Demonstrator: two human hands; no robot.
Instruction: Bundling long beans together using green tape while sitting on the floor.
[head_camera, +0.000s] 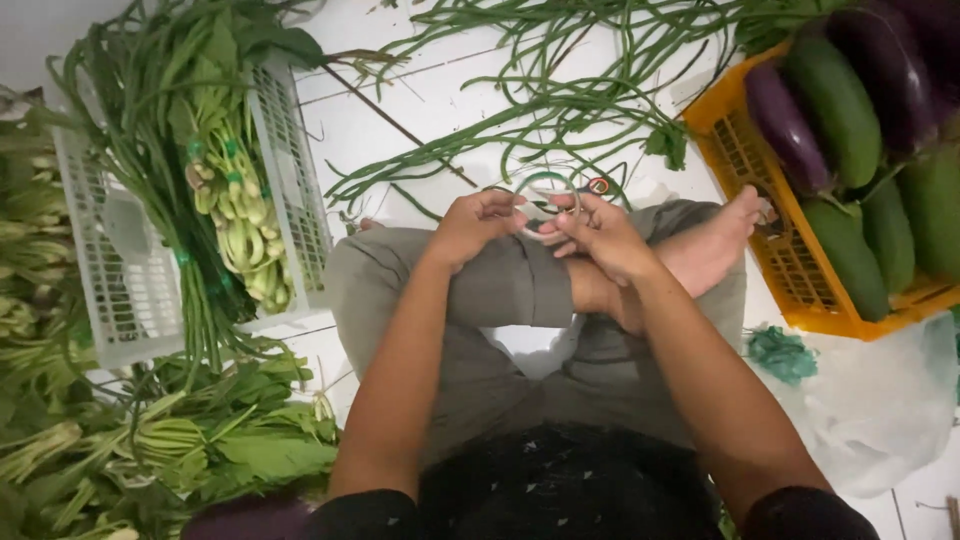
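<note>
The person is sitting cross-legged on the floor. The left hand (478, 225) and the right hand (592, 232) are both pinching a thin tape ring (545, 203), which is sitting between them above the knees, near the long beans (520, 100).

Dark short sleeves, grey-olive trousers, bare feet, black speckled top.

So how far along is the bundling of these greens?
Tied bundles of leafy greens already lie in the white plastic crate. Left hand and right hand together hold a roll of clear tape. Loose long green beans remain spread on the floor.
</note>
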